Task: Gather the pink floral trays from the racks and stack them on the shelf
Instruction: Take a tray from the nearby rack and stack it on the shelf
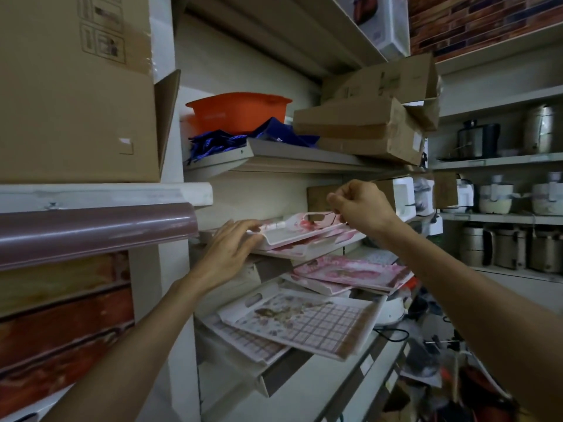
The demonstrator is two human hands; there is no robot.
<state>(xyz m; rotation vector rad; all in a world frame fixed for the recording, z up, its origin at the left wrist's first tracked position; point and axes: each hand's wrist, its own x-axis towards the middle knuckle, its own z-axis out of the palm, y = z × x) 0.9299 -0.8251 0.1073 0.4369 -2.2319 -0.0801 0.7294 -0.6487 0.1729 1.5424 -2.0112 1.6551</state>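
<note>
Two bare hands work at the stack of pink floral trays [292, 231] on the middle shelf. Left of the stack's centre, the left hand [227, 249] lies with straight, slightly spread fingers on the top tray's near-left rim. Right of the stack's handle slot, the right hand [362, 205] is curled, thumb and forefinger pinching a thin dark cord [333, 217]. Below the stack, more pink trays [350, 271] lie tilted, above checked trays [304, 322].

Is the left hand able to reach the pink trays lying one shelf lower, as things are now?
Probably yes: the left hand rests on the top tray, and the lower pink trays lie uncovered just below, nothing between.
</note>
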